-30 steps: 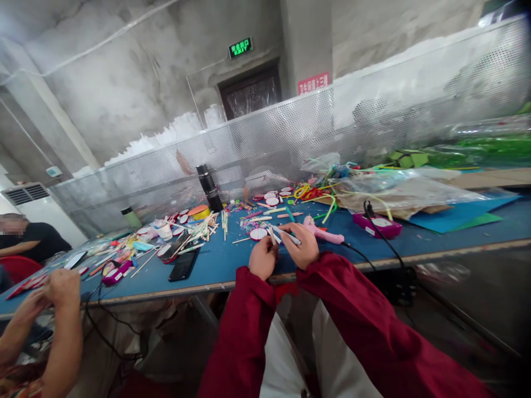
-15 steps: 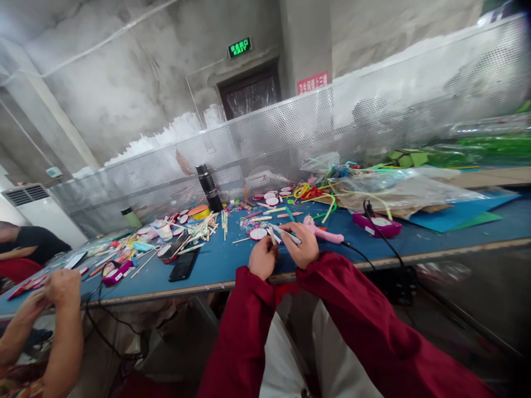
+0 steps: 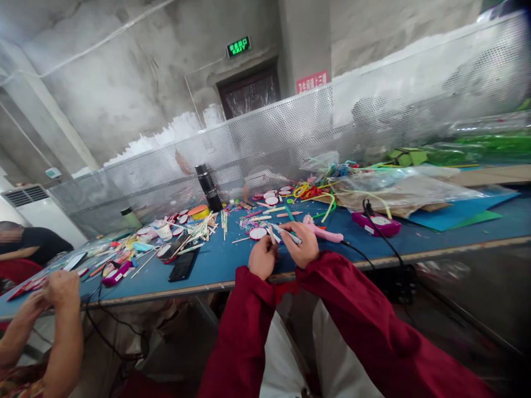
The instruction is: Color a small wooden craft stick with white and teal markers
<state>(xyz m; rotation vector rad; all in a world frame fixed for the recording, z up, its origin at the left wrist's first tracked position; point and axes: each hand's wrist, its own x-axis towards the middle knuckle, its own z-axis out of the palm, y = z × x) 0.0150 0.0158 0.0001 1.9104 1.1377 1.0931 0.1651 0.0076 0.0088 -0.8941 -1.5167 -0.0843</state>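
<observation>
Near the table's front edge my left hand [image 3: 263, 258] is closed, pinching a short, flat wooden stick [image 3: 271, 234] that points upward. My right hand [image 3: 302, 244] wraps round a white marker pen [image 3: 292, 237], its tip close to the stick. I cannot tell whether tip and stick touch. Just beyond my left hand lies a round white disc with a red rim [image 3: 258, 234]. A pink hot glue gun [image 3: 327, 234] rests to the right of my right hand, its black cord trailing toward the edge. Several coloured pens [image 3: 289, 214] lie behind the hands.
A purple box with a black plug [image 3: 375, 224] stands right of the glue gun. Left are a black phone [image 3: 183, 266], loose sticks [image 3: 204, 228] and a dark bottle [image 3: 208, 188]. A co-worker's hands [image 3: 62, 287] are at far left. A perforated metal screen [image 3: 265, 138] runs behind the table.
</observation>
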